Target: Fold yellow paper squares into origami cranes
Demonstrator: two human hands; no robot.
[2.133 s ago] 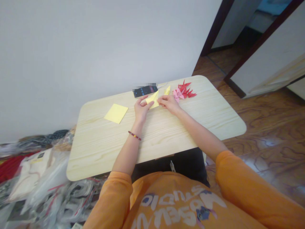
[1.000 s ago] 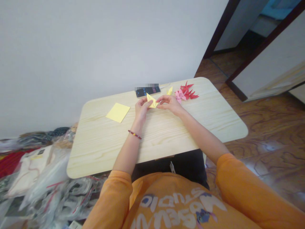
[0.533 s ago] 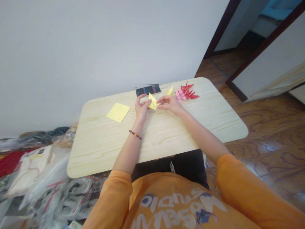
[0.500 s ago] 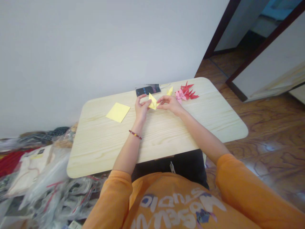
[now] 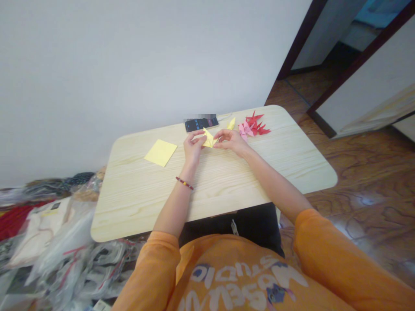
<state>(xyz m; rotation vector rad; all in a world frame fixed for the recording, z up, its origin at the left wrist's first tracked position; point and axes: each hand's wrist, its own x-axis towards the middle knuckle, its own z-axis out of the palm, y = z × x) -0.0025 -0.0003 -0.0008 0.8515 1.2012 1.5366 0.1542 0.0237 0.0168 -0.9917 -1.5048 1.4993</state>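
A folded yellow origami paper (image 5: 209, 139) sits between my hands just above the wooden table top (image 5: 136, 196). My left hand (image 5: 193, 149) pinches its left side with the thumb and fingers. My right hand (image 5: 231, 143) holds its right end with the fingertips. Beyond my hands lies a black smartphone (image 5: 198, 124), its top edge blurred out. A flat square of yellow paper (image 5: 161, 152) lies left of my left hand. To the right are a small yellow paper piece (image 5: 231, 124), pink paper cranes (image 5: 244, 128) and red paper cranes (image 5: 255, 124).
A white wall (image 5: 129, 65) runs behind the table. Piled plastic bags (image 5: 74, 259) and fabrics lie on the floor at lower left. Polished wood flooring (image 5: 366, 172) spreads to the right, with dark door frames (image 5: 301, 39) at upper right.
The yellow paper has narrowed from a broad fold to a tighter, pointed shape, and my hands have drawn closer around it. The view has shifted slightly.
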